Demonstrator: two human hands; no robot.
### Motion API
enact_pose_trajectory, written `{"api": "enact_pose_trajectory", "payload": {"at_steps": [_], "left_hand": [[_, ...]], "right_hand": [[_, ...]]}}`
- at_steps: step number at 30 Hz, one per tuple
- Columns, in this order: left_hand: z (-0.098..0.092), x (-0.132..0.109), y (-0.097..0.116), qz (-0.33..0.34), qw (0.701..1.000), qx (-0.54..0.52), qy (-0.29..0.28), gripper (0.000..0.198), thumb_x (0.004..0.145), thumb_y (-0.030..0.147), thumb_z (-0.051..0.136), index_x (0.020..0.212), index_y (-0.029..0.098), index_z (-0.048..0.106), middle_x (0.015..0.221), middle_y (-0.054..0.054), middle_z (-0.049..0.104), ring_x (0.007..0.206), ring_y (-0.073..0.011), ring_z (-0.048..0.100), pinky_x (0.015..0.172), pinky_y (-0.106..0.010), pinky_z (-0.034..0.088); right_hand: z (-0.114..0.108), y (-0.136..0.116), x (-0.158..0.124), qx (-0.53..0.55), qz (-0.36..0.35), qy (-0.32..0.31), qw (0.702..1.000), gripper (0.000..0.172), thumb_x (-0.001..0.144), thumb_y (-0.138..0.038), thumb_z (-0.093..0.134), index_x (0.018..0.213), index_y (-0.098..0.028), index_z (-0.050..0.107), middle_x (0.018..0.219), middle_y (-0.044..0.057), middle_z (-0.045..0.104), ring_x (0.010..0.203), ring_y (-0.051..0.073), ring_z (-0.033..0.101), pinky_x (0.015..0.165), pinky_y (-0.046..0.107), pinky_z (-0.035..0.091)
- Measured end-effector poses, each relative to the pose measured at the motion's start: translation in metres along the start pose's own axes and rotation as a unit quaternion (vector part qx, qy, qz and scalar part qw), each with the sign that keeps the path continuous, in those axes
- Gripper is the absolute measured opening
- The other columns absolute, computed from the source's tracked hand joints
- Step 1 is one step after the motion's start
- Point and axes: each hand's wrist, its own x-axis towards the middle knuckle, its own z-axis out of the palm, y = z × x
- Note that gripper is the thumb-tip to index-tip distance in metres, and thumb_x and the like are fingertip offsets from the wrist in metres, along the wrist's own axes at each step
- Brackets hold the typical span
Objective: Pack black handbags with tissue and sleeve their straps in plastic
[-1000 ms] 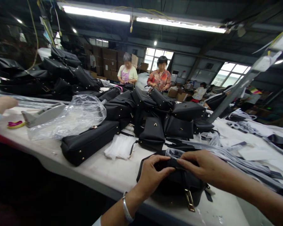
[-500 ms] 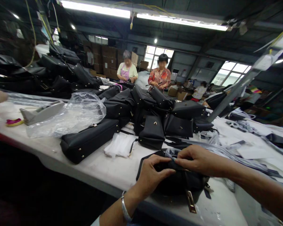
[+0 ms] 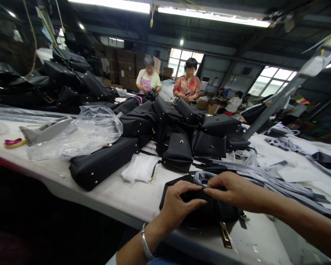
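Black bag (image 3: 205,219) with gold-toned fitting (image 3: 225,235)

A black bag (image 3: 209,215) with a gold-toned fitting (image 3: 225,235) sits on a white table (image 3: 113,197) under the right hand (image 3: 227,189) and the left hand (image 3: 175,200) with its silver bangle (image 3: 145,241), while beyond them come black bags (image 3: 178,154) with gold-toned studs (image 3: 96,182), a lilac apron (image 3: 145,82) and a patterned red-orange shirt (image 3: 186,87).

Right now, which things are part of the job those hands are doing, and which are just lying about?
Part of the job:
- black bag under both hands
- left hand and right hand, at its top

Seemingly just lying about:
- clear plastic
- pink-and-yellow roll
- white bundle
- nearest other black bag
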Motion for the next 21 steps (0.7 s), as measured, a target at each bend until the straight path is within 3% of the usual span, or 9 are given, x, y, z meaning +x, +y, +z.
{"api": "enact_pose_trajectory", "payload": {"at_steps": [6, 12, 16, 21], "left_hand": [[-0.001, -0.001, 0.0, 0.002, 1.0, -0.004, 0.006, 0.031, 0.069, 0.023, 0.087, 0.099, 0.021, 0.079, 0.094, -0.005, 0.078, 0.089, -0.0204, 0.07, 0.082, -0.028, 0.053], [-0.008, 0.004, 0.003, 0.004, 1.0, 0.031, -0.003, 0.032, 0.071, 0.024, 0.087, 0.102, 0.023, 0.078, 0.097, -0.004, 0.077, 0.092, -0.0199, 0.069, 0.085, -0.027, 0.052], [-0.006, 0.003, 0.005, -0.021, 0.999, 0.03, 0.017, 0.031, 0.068, 0.024, 0.088, 0.098, 0.022, 0.079, 0.093, -0.004, 0.077, 0.089, -0.0196, 0.069, 0.082, -0.027, 0.052], [-0.009, 0.0, 0.008, -0.021, 0.999, 0.042, 0.015, 0.03, 0.074, 0.023, 0.084, 0.103, 0.025, 0.078, 0.096, -0.003, 0.076, 0.091, -0.0188, 0.069, 0.084, -0.027, 0.052]], "right_hand": [[0.013, 0.004, 0.007, 0.001, -0.028, 0.027, 0.999, 0.041, 0.095, -0.042, 0.048, 0.063, -0.017, 0.057, 0.057, -0.005, 0.042, 0.056, 0.012, 0.039, 0.053, 0.026, 0.026], [0.008, 0.006, -0.003, -0.089, -0.013, 0.055, 0.994, 0.035, 0.097, -0.041, 0.048, 0.075, -0.02, 0.065, 0.064, -0.001, 0.061, 0.062, 0.016, 0.054, 0.058, 0.028, 0.03], [0.008, 0.009, -0.002, -0.154, -0.012, 0.073, 0.985, 0.033, 0.099, -0.036, 0.047, 0.074, -0.02, 0.063, 0.065, 0.001, 0.064, 0.062, 0.017, 0.058, 0.059, 0.028, 0.031], [0.017, 0.006, 0.002, -0.16, -0.032, 0.09, 0.983, 0.03, 0.1, -0.034, 0.048, 0.078, -0.022, 0.065, 0.07, 0.001, 0.068, 0.066, 0.019, 0.063, 0.06, 0.028, 0.036]]}}
